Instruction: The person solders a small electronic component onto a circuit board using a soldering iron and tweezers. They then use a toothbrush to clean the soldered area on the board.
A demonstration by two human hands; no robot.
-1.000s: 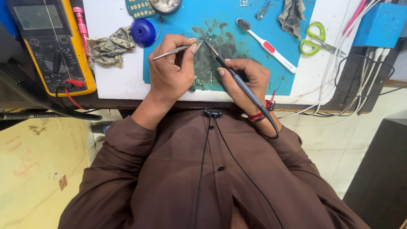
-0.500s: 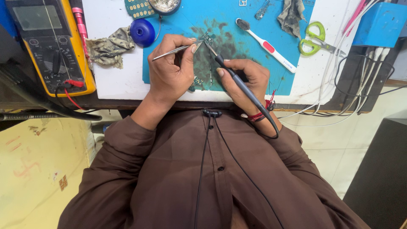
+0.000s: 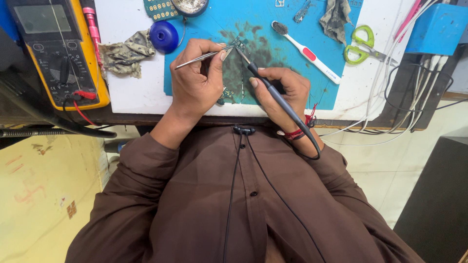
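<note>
Brown shirt sleeves nearest. Left hand fingers pinching metal tweezers; right hand fingers wrapped round black soldering iron. Both tips meeting on small circuit board atop stained blue mat. Beyond: toothbrush, green scissors; yellow multimeter far left on tabletop

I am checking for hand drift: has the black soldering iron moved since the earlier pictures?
No. The black soldering iron keeps its place against the red-and-white toothbrush on the blue mat.
</note>
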